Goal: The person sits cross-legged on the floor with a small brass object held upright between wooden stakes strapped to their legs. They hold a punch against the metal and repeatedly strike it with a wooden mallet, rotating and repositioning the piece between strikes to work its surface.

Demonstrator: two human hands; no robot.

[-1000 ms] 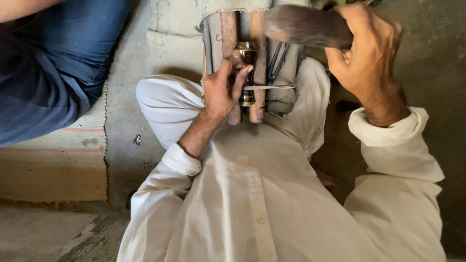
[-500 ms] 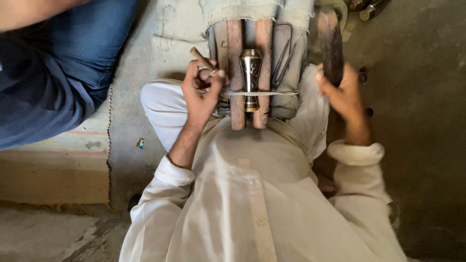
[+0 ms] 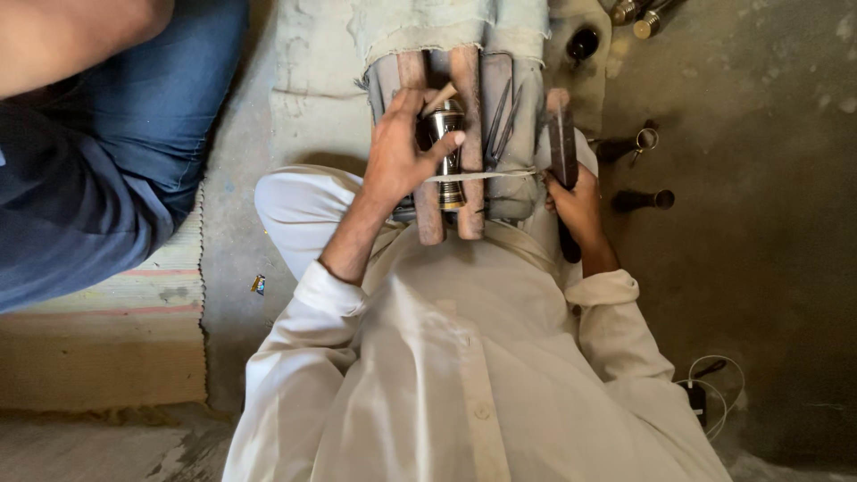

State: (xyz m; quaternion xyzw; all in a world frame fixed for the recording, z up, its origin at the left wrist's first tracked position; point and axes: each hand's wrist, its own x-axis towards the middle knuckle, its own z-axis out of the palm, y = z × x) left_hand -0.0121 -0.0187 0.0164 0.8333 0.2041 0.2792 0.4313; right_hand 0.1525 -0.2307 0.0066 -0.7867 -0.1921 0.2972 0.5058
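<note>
1. metal: in the head view a small shiny cylinder (image 3: pixel 445 152) sits between two wooden bars (image 3: pixel 445 152) laid side by side on the lap, under a pale strap (image 3: pixel 500 174).
2. the left hand (image 3: pixel 399 150) rests on the left bar, fingers spread loosely, index fingertip touching the cylinder.
3. the right hand (image 3: pixel 576 203) is clenched around the handle of a dark hammer (image 3: pixel 561 138), its head lying beside the bars.
4. thin tongs (image 3: pixel 501 125) lie on grey cloth (image 3: pixel 446 27) right of the bars.
5. a person in blue jeans (image 3: pixel 134 134) sits at far left.
</note>
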